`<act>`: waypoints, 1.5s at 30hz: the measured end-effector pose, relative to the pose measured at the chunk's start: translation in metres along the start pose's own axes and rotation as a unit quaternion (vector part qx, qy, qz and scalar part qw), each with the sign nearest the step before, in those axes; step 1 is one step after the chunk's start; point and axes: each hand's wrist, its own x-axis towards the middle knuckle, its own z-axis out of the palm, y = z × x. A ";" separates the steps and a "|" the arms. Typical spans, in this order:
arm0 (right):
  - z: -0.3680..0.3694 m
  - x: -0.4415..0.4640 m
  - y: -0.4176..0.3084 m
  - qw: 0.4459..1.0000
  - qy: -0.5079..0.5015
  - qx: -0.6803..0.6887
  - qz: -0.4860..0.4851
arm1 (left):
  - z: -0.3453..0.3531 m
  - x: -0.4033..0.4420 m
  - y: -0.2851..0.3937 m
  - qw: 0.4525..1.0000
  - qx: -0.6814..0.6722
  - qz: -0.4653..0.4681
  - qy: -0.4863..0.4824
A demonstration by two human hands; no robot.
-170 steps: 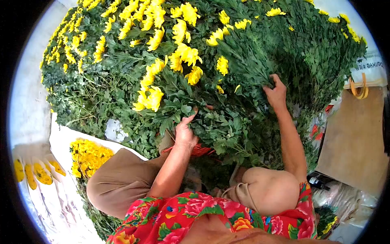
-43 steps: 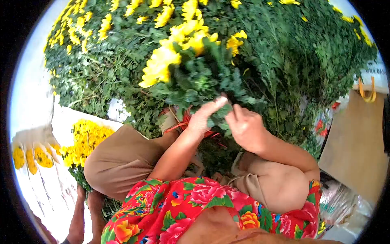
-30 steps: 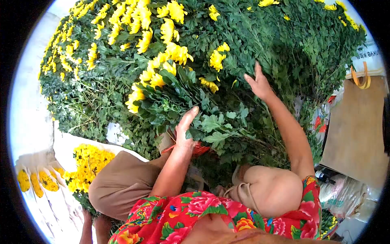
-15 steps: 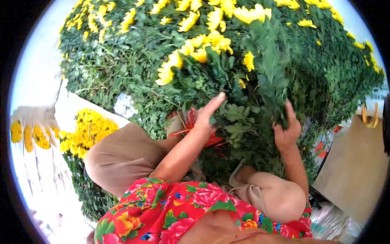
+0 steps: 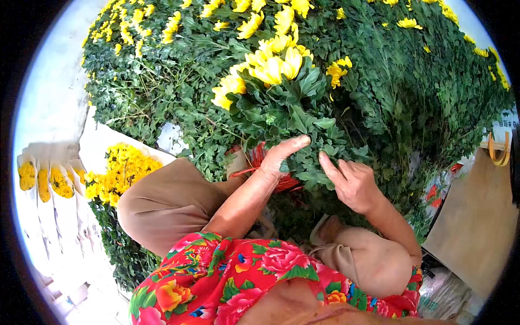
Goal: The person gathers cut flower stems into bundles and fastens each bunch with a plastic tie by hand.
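Note:
A bunch of yellow chrysanthemums (image 5: 271,67) with dark green leaves lies across my left hand (image 5: 284,154), whose fingers are wrapped under the stems with the thumb on top. Just to the right, my right hand (image 5: 352,181) is at the leafy stems of the same bunch, index finger stretched toward the left thumb and the other fingers curled. What the curled fingers hold, if anything, is hidden by leaves. Red ties (image 5: 284,182) hang below my left wrist.
A big heap of leafy chrysanthemum stems (image 5: 422,81) fills the area beyond my hands. Finished-looking yellow flowers (image 5: 127,168) stand left of my knee. Wrapped flowers (image 5: 59,183) lie farther left. On the right are a brown board (image 5: 471,211) and clear plastic (image 5: 444,292).
My right hand has come in from the heap on the right to the bunch at my left hand, bringing a stem. The leafy blur between the hands is gone.

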 end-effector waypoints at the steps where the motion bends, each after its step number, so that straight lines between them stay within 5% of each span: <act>1: 0.001 -0.001 0.000 1.000 0.000 0.001 0.002 | 0.000 0.001 -0.001 1.000 0.000 -0.002 0.000; 4: 0.003 -0.001 0.001 0.999 -0.040 -0.007 0.000 | 0.001 0.001 -0.001 0.994 0.045 -0.018 0.094; 8: -0.011 0.004 0.041 0.957 -0.032 0.283 0.046 | 0.004 -0.001 0.000 0.970 0.107 0.093 0.196; 9: 0.002 -0.005 0.068 0.937 -0.013 0.343 0.059 | 0.000 0.002 0.003 0.980 0.055 0.027 0.189; 11: 0.015 -0.002 0.103 0.919 0.121 0.251 0.279 | -0.038 0.004 -0.007 0.982 0.101 0.115 0.109; 12: 0.030 -0.004 0.126 0.930 0.149 0.130 0.310 | -0.044 0.005 -0.010 0.987 0.064 0.141 0.044; 13: 0.048 -0.007 0.147 0.926 0.174 0.007 0.336 | -0.031 0.007 -0.010 0.964 0.152 0.137 0.171; 14: 0.067 -0.011 0.166 0.924 0.174 0.006 0.341 | -0.035 0.008 -0.009 0.967 0.150 0.129 0.163; 16: 0.093 -0.022 0.195 0.919 0.019 -0.116 0.377 | -0.024 0.010 -0.005 0.977 0.098 0.102 0.160; 21: 0.086 -0.040 0.212 0.924 0.095 -0.064 0.364 | -0.014 0.011 -0.001 0.976 0.105 0.108 0.157; 24: 0.077 -0.053 0.214 0.913 0.278 0.072 0.290 | -0.010 0.012 -0.001 0.981 0.072 0.108 0.144; 27: 0.050 -0.049 0.203 0.903 0.232 0.121 0.341 | -0.013 0.011 -0.003 0.982 0.078 0.096 0.144; 34: -0.041 0.013 0.101 0.921 0.270 0.142 0.243 | -0.004 0.003 -0.003 0.972 0.103 0.069 0.200; 36: -0.043 0.005 0.065 0.942 0.205 0.074 0.257 | -0.008 0.002 -0.005 0.980 0.103 0.056 0.164; 37: -0.032 0.002 0.058 0.949 0.245 0.092 0.175 | 0.007 -0.001 0.003 0.976 0.098 0.019 0.192; 39: -0.027 0.010 0.033 0.934 0.293 0.132 0.158 | -0.009 0.003 -0.006 0.995 0.053 0.049 0.069; 43: -0.019 0.006 0.019 0.958 0.257 0.057 0.116 | 0.003 0.005 -0.014 0.992 0.004 0.004 0.123; 45: -0.017 0.003 0.013 0.975 0.187 -0.001 0.120 | 0.022 -0.002 -0.005 0.984 0.122 -0.010 0.126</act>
